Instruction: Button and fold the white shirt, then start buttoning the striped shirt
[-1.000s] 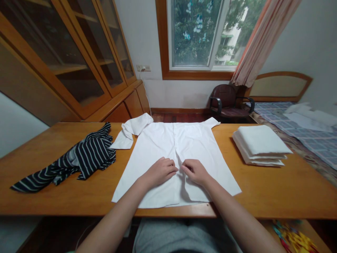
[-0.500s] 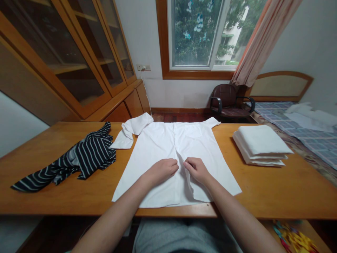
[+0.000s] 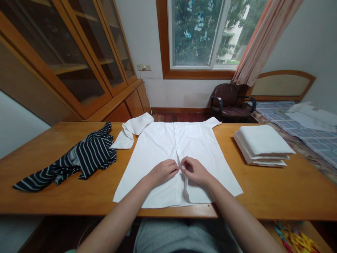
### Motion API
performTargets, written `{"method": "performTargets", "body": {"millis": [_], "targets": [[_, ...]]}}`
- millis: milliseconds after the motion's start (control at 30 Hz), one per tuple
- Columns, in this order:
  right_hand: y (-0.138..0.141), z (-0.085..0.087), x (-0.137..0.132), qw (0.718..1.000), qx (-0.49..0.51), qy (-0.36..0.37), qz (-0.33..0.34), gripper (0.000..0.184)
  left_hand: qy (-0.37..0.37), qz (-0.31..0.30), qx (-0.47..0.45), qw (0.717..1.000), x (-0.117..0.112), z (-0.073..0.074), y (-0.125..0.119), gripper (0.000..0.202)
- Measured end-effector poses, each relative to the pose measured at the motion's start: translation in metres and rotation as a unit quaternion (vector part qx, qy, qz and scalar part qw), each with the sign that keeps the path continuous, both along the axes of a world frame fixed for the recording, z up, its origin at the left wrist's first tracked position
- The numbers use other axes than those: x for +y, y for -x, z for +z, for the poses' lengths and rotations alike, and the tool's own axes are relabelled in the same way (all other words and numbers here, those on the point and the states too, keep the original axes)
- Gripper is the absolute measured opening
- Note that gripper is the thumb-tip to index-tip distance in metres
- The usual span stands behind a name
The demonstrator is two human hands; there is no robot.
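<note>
A white shirt (image 3: pixel 155 151) lies spread on the wooden table, its front placket running down the middle and its lower hem toward me. One sleeve is folded out at the far left. My left hand (image 3: pixel 164 171) pinches the left edge of the front opening. My right hand (image 3: pixel 193 169) grips the right front edge and lifts it slightly, so the cloth below it stands up in a fold. The fingertips of both hands nearly meet at the placket. Any button between them is hidden.
A black-and-white striped garment (image 3: pixel 92 154) lies crumpled on the table (image 3: pixel 47 203) at the left. A stack of folded white cloth (image 3: pixel 265 140) sits at the right. Beyond the table stand a brown armchair (image 3: pixel 226 98) and a glass-doored cabinet (image 3: pixel 86 70).
My right hand has moved a little left, bringing the right front edge closer to my left hand. The raised flap has shifted left with it. My left hand has hardly moved.
</note>
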State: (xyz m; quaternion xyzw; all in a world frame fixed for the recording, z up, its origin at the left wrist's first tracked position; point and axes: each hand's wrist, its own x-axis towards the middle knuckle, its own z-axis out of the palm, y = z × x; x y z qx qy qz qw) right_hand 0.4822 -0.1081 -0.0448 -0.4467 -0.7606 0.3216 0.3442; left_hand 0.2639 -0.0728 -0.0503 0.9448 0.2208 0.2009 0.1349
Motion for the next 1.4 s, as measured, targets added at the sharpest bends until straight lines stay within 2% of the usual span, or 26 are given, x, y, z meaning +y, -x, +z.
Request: {"method": "performTargets", "body": {"millis": [100,200,367,533,633,800,933,1100,1267,1400], "targets": [[-0.001,0.001,-0.002,1.0,0.009,0.008,-0.014,0.022,0.022,0.019,-0.012,1.0,-0.001,0.003,0.002,0.02],[-0.001,0.002,-0.001,0.999,0.01,0.014,-0.035,0.011,0.028,0.032,-0.008,0.999,-0.001,0.005,0.003,0.018],[0.002,-0.003,0.0,0.996,-0.073,-0.027,-0.036,0.01,0.013,0.047,-0.005,0.999,0.0,0.005,0.005,0.014],[0.006,-0.001,-0.003,0.987,-0.14,-0.071,-0.028,0.02,0.017,0.069,-0.019,0.997,0.002,0.002,0.004,0.008],[0.007,0.001,-0.005,0.978,-0.178,-0.107,0.013,0.025,0.041,0.113,-0.045,0.992,0.003,0.001,0.004,0.014],[0.007,0.0,-0.007,0.962,-0.215,-0.157,0.069,0.017,0.073,0.167,-0.069,0.981,0.008,-0.001,0.004,0.016],[0.006,0.001,-0.007,0.976,-0.16,-0.144,0.039,0.013,0.061,0.146,-0.07,0.985,0.007,0.0,0.004,0.012],[0.006,0.004,-0.01,0.993,-0.098,-0.058,-0.023,0.007,0.02,0.093,-0.053,0.994,0.003,0.002,0.005,0.006],[0.011,-0.001,-0.018,0.991,-0.093,0.002,-0.097,0.022,-0.027,0.052,-0.021,0.998,0.004,-0.001,0.006,0.012],[0.016,-0.006,-0.022,0.986,-0.108,-0.009,-0.128,0.012,-0.071,0.027,0.005,0.997,0.005,-0.003,0.007,0.018]]}}
